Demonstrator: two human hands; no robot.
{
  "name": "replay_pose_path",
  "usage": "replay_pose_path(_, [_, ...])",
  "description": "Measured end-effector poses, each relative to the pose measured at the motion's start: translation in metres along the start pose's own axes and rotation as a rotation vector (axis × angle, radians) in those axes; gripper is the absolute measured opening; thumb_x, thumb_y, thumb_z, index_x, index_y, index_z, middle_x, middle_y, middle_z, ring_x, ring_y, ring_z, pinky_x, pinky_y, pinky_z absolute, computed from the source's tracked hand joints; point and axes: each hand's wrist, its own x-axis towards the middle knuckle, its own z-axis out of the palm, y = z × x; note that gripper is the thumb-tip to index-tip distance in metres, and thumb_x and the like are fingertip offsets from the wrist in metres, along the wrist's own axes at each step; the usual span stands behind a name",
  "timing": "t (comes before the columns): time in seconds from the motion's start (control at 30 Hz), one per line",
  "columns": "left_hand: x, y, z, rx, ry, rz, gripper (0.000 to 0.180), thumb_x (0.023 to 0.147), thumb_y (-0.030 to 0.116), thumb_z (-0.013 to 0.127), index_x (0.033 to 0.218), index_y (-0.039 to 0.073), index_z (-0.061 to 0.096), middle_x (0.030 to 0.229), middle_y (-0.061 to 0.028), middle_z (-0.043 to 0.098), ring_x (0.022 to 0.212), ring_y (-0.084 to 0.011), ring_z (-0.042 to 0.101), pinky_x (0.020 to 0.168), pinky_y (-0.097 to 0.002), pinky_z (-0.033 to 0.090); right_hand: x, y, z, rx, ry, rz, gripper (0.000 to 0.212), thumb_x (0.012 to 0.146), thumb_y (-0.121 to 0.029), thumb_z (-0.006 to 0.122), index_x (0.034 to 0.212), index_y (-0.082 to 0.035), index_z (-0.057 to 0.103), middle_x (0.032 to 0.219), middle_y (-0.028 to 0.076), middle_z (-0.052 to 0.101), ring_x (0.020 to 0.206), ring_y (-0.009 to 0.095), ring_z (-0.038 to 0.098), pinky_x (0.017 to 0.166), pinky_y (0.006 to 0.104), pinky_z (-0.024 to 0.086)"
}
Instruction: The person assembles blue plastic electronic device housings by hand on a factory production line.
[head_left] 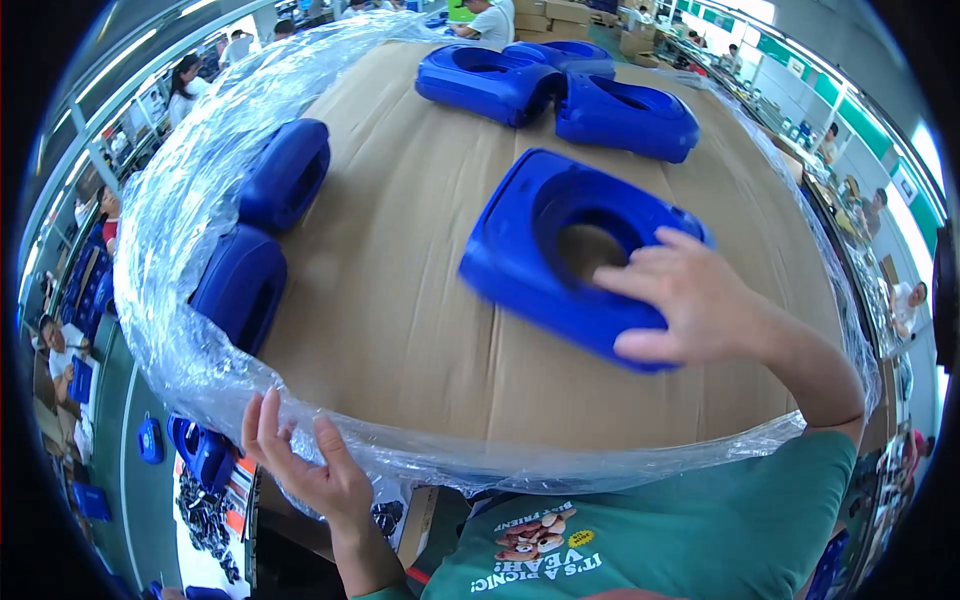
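Observation:
A blue plastic housing (515, 245) with a large round opening is tilted above the cardboard sheet (400, 300). My right hand (695, 300) grips its right part, thumb along the near edge and fingers reaching over the rim by the opening. Slight blur softens this hand and the housing. My left hand (315, 470) is raised at the near left edge, fingers apart and holding nothing, right beside the clear plastic film (190, 260) that wraps the cardboard's border.
Two blue housings (285, 175) stand along the left border. Several more blue housings (625, 118) lie at the far end. Below left, a bench holds another blue housing (203, 452) and a heap of small black parts (205, 530). People work at benches on both sides.

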Motion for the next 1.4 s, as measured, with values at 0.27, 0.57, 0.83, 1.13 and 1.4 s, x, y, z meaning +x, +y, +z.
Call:
replay_pose_path(0.27, [0.004,-0.012,0.002,-0.146,0.056,-0.037,0.047,0.076,0.016,0.059,0.122,0.009,0.052,0.122,-0.0147,0.047,0.113,-0.0265,0.049,0.083,-0.0402,0.051,0.023,0.102,-0.002,-0.08,0.099,0.473,0.049,0.082,-0.029,0.064,0.128,-0.016,0.057,0.118,0.013,0.062,0.115,0.032,0.054,0.107,0.0624,0.021])
replay_pose_path(0.57, [0.012,-0.001,-0.01,-0.103,0.034,-0.097,0.062,0.069,0.011,0.066,0.127,0.006,0.047,0.124,-0.0131,0.042,0.102,-0.0216,0.049,0.073,-0.031,0.048,0.09,0.194,0.007,-0.13,0.138,0.556,0.05,0.081,-0.034,0.064,0.129,-0.019,0.057,0.119,0.017,0.062,0.11,0.035,0.057,0.1,0.0544,0.033])
replay_pose_path(0.83, [0.023,-0.007,-0.023,-0.278,0.063,0.031,0.062,0.067,-0.005,0.058,0.127,-0.004,0.042,0.118,-0.0148,0.039,0.078,-0.0133,0.048,0.058,-0.0204,0.044,0.267,0.011,0.016,0.029,0.538,-0.264,0.051,0.081,-0.03,0.065,0.123,-0.002,0.056,0.125,0.02,0.057,0.116,0.034,0.052,0.1,0.0415,0.04])
replay_pose_path(1.13, [0.022,0.001,-0.026,-0.295,0.092,0.105,0.048,0.07,-0.005,0.054,0.118,-0.002,0.049,0.111,-0.0169,0.043,0.082,-0.0137,0.048,0.054,-0.0184,0.044,0.419,-0.106,0.03,0.062,0.181,-0.293,0.043,0.088,-0.034,0.045,0.121,-0.011,0.058,0.12,0.019,0.06,0.114,0.033,0.055,0.097,0.0412,0.042])
replay_pose_path(1.4, [0.021,-0.005,-0.028,-0.265,0.053,0.079,0.05,0.066,-0.008,0.054,0.116,0.0,0.052,0.112,-0.0173,0.042,0.08,-0.0151,0.046,0.052,-0.0188,0.041,0.348,-0.059,0.045,-0.368,0.296,-0.378,0.056,0.083,-0.041,0.059,0.136,-0.024,0.048,0.108,0.016,0.064,0.102,0.032,0.059,0.089,0.043,0.046])
